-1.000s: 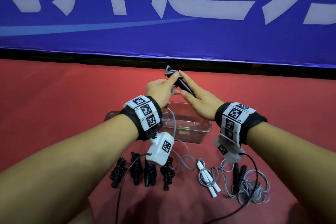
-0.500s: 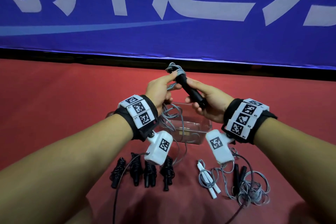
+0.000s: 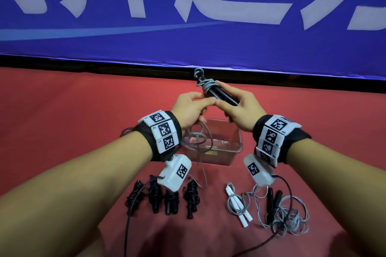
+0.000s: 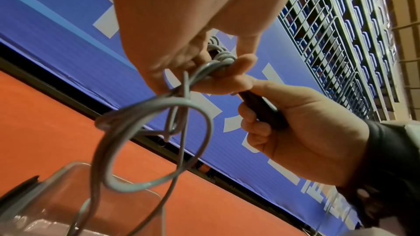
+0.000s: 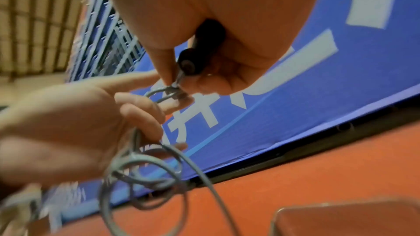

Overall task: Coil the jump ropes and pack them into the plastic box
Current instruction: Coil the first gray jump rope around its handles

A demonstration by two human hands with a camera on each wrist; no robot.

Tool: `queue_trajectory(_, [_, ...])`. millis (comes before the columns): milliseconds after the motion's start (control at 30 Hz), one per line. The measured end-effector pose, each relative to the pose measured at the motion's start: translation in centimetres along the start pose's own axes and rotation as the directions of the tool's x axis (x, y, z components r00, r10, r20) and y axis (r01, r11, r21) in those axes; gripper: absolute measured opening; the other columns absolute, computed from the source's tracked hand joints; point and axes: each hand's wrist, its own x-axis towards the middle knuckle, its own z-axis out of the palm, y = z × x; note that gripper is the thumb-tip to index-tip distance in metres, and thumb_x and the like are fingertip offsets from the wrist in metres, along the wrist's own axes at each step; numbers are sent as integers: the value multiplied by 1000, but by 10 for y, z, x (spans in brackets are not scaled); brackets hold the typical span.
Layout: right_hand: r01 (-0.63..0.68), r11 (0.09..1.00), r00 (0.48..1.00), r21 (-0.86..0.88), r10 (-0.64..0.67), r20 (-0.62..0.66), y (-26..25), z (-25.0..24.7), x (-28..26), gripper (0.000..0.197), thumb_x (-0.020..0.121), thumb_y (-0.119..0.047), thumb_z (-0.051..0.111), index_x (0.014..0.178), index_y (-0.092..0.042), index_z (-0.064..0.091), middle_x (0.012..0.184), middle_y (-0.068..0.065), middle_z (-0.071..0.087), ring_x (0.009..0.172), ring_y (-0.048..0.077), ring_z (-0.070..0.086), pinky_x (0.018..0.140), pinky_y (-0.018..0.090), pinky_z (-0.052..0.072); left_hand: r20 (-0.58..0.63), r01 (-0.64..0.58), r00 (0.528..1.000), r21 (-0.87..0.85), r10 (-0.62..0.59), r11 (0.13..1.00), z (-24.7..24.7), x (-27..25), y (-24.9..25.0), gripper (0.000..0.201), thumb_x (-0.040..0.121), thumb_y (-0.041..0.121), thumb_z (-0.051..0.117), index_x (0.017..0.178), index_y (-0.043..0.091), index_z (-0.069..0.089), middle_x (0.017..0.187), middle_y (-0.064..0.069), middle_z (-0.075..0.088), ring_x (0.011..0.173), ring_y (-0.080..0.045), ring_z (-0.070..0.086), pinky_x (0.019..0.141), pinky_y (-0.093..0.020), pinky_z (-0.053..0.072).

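Up over the clear plastic box (image 3: 234, 152), both hands work one jump rope.
Right hand (image 3: 242, 110) grips the black handles (image 3: 221, 95); left hand (image 3: 188, 108) pinches the grey cord (image 3: 205, 85) wound round their tip, slack dangling into the box.

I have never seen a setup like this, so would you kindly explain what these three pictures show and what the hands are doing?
There is no robot here: a person wears one camera on the head and one on each wrist, on black bands with printed square markers. The wide picture is the head view, looking down at both arms; the other two look along each hand from below.

The right hand grips the black handles of a jump rope. The left hand holds its grey cord, partly wound round the handles, the rest hanging in loops.

On the red surface lie a clear plastic box, four coiled black ropes, a rope with white handles and a loose grey rope with black handles.
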Motion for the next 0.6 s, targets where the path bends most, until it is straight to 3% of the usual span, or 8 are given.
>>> queue_trajectory(67, [49,981,998,-187,-56,-36,3,-1,-1,54,91,-35,70,142,-44,52,88,-27,69,78,-6,64,78,26,50,-30,7,1000,0,-7,1000,0,2,-1,15,95,20,70,105,10,70,61,0,46,38,-9,37,57,-30,56])
queue_trajectory(133, [85,926,992,-369,-115,-59,4,-2,-3,56,91,-39,68,142,-48,48,109,-15,74,97,12,70,86,31,53,-69,9,998,-25,-11,1000,1,2,1,22,96,30,68,101,8,70,61,0,44,38,-8,34,55,-29,57])
queue_trajectory(200, [114,865,986,-489,-161,-55,3,-1,-5,58,91,-44,66,143,-54,43,106,-7,75,91,23,69,79,34,54,-128,18,991,-45,-24,999,3,2,4,38,94,42,68,102,5,72,55,4,43,37,-7,33,55,-29,55])
queue_trajectory(267, [121,834,984,-538,-172,-46,1,3,-6,60,91,-47,64,143,-58,38,101,-5,76,88,25,69,75,35,55,-206,30,978,-58,-41,998,5,2,5,45,90,50,71,96,6,74,46,9,40,35,-6,34,56,-29,55])
queue_trajectory(400, [109,790,988,-603,-154,-22,-8,13,-10,66,92,-45,63,145,-61,29,102,-5,75,93,28,68,73,35,54,-351,45,933,-108,-80,993,6,6,4,42,80,50,81,70,12,66,40,10,42,31,-5,42,59,-30,57])
queue_trajectory(500, [117,811,988,-573,-156,-19,-13,18,-12,68,90,-38,64,147,-54,30,105,-5,73,92,28,68,74,38,55,-344,16,938,-111,-53,994,2,7,4,38,85,42,80,61,17,62,35,14,42,30,-5,43,63,-33,57])
queue_trajectory(600, [-5,983,1000,-183,7,10,-11,21,-13,68,89,-24,68,146,-42,35,97,4,73,72,27,70,72,42,59,-285,-14,958,-123,-21,992,-1,5,7,28,89,35,76,70,16,69,36,15,40,33,-3,41,63,-31,52])
